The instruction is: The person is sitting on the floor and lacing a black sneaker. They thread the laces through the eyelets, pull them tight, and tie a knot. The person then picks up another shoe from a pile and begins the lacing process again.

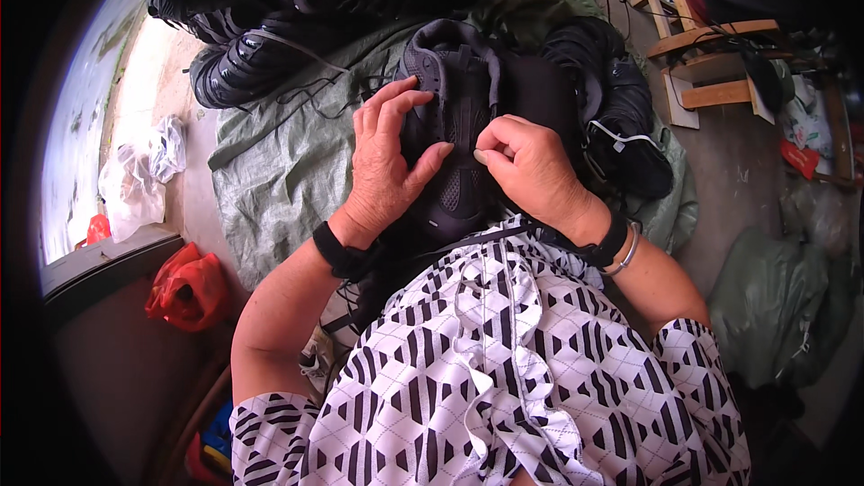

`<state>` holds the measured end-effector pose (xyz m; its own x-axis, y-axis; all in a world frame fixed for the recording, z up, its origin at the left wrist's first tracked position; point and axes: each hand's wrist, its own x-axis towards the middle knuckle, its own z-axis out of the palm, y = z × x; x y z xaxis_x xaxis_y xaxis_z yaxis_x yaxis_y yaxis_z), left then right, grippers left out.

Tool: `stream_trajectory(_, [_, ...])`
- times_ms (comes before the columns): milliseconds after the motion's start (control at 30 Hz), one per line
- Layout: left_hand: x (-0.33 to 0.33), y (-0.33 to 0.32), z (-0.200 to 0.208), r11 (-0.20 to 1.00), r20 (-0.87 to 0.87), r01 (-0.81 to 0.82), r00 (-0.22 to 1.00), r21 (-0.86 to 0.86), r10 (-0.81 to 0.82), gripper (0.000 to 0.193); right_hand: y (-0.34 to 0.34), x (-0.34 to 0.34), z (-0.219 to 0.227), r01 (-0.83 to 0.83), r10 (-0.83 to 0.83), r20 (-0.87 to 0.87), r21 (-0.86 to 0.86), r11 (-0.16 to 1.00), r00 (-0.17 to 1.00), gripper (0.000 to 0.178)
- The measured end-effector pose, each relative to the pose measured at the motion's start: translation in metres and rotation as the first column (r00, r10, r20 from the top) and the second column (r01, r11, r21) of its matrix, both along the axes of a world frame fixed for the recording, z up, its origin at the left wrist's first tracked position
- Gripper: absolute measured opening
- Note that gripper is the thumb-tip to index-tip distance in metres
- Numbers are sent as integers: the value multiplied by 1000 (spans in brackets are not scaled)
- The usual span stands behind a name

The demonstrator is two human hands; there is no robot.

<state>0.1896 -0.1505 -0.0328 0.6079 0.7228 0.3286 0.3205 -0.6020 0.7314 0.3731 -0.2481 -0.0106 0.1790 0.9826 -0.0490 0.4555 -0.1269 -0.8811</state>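
Ruffled shirt (432, 387); mesh shoe (463, 121) between wide-spread left hand (387, 157) and pinched right hand (533, 166)

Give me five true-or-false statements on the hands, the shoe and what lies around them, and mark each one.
1. The shoe has its toe toward the person's lap. True.
2. The left hand is clenched in a fist. False: its thumb stands apart from its fingers.
3. The right hand has curled fingers. True.
4. The wooden stool stands at the picture's left. False: it is at the upper right.
5. Both wrists wear black bands. True.
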Motion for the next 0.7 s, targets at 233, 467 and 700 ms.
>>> stream_trajectory(233, [-1, 1, -3, 999, 16, 26, 1000, 30, -26, 55, 8, -3, -2, 12, -121, -479, -224, 975, 869, 7])
stream_trajectory(467, [-8, -3, 5, 988, -48, 89, 995, 130, -84, 63, -6, 0, 6, 97, -132, -267, -141, 985, 955, 10])
stream_trajectory(700, [-12, -18, 1, 978, -46, 54, 998, 204, -45, 47, -7, -1, 2, 94, -105, -122, -93, 991, 987, 9])
